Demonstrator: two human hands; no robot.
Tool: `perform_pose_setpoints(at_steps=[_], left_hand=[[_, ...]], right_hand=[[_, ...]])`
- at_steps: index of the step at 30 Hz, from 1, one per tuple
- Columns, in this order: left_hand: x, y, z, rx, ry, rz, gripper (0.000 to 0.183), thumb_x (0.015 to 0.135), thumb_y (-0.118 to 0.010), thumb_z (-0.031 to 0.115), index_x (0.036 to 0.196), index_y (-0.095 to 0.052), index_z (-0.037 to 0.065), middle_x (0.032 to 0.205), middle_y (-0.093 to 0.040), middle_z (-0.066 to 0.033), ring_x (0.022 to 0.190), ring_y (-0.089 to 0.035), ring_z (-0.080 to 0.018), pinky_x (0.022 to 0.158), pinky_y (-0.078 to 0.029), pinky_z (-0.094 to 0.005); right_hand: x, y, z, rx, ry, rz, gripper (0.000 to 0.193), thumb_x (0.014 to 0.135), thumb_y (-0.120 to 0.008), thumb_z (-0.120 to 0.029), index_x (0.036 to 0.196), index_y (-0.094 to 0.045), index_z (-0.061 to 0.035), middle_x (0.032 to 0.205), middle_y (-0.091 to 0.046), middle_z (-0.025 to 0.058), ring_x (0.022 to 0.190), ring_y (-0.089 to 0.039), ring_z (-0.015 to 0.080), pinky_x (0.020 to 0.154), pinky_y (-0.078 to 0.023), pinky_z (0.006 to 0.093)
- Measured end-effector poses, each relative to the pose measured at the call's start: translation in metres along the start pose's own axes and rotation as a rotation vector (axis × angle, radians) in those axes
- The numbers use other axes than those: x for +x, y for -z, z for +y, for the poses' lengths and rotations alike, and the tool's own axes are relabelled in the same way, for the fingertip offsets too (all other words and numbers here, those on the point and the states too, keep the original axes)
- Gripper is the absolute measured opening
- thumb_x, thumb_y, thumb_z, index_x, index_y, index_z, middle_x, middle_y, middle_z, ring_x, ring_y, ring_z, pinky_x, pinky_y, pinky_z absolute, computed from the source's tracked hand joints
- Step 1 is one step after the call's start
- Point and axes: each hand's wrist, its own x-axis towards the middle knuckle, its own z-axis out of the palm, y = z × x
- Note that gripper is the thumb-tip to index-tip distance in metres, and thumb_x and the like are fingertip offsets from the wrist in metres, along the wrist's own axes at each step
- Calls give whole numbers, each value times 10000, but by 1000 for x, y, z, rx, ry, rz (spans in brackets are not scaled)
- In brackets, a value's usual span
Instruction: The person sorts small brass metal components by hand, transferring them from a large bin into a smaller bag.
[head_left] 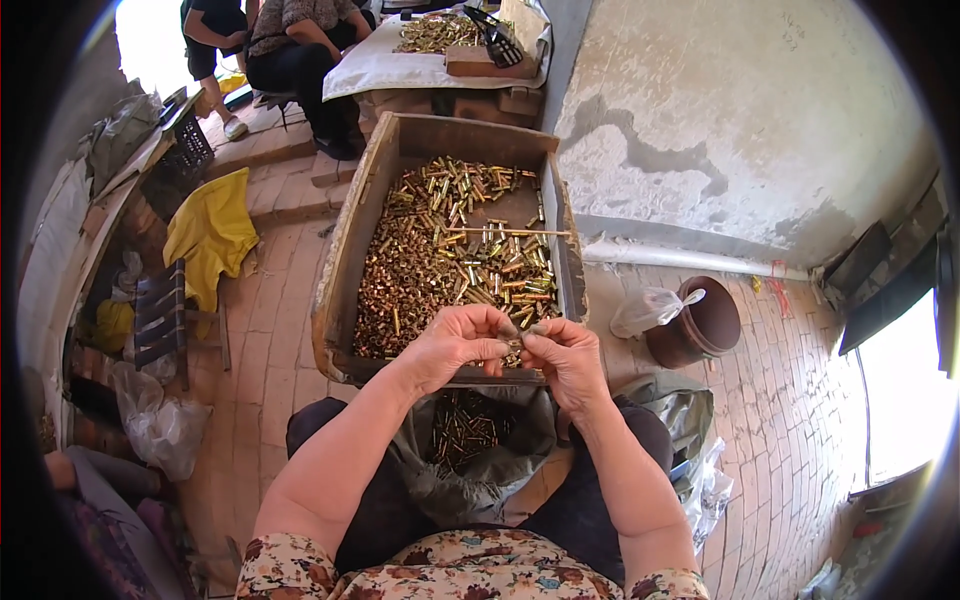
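My left hand (462, 345) and my right hand (563, 360) meet over the near edge of a wooden box (472, 143). Thumb and fingers of each are pinched together, and what they hold is too small and covered to make out. Inside the box, small coppery metal pieces (395, 300) heap on the left. Longer brass-coloured metal tubes (500, 270) lie loose on the right, with a thin stick (510, 231) across them. Below my hands, between my knees, an open grey-green sack (440, 490) holds many slim metal pieces (468, 425).
Right of the box stand a brown bucket (715, 325) and a white plastic bag (645, 312). A yellow cloth (210, 230) hangs at left near a small strapped seat (160, 310). Beyond the box, a covered table (375, 70) bears more metal pieces; people are beside it. Another person's leg (115, 510) shows lower left.
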Motion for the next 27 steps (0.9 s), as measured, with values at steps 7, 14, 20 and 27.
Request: perform_pose_setpoints(at_steps=[7, 14, 20, 27], left_hand=[[-4, 2, -4, -176, 46, -99, 114, 803, -588, -7, 916, -578, -22, 715, -591, -76, 543, -579, -134, 577, -518, -294], [-4, 1, -7, -267, 32, -99, 75, 805, -598, 0, 876, -612, -19, 673, -594, -66, 562, -588, -136, 555, -496, -252], [-5, -2, -9, -294, -9, -104, 59, 801, -598, -8, 857, -613, -17, 667, -591, -68, 542, -585, -142, 548, -499, -260], [-15, -1, 10, -71, 39, -123, 48, 769, -608, 3, 812, -613, -17, 652, -582, -58, 521, -569, -125, 515, -476, -242]], right_hand=[[-1, 1, 2, 83, -63, -69, 76, 770, -652, 1, 822, -610, -35, 721, -628, 55, 627, -625, 138, 536, -517, 229], [-1, 1, 2, 167, -81, -121, 68, 777, -641, 7, 816, -603, -33, 725, -616, 54, 622, -614, 139, 536, -518, 236], [-3, -1, 3, 202, -103, -124, 65, 779, -637, 11, 814, -602, -32, 724, -613, 55, 622, -614, 145, 535, -518, 243], [-9, -3, -15, -166, -163, -182, 77, 782, -639, -7, 857, -624, -2, 788, -632, 87, 662, -616, 140, 599, -508, 231]])
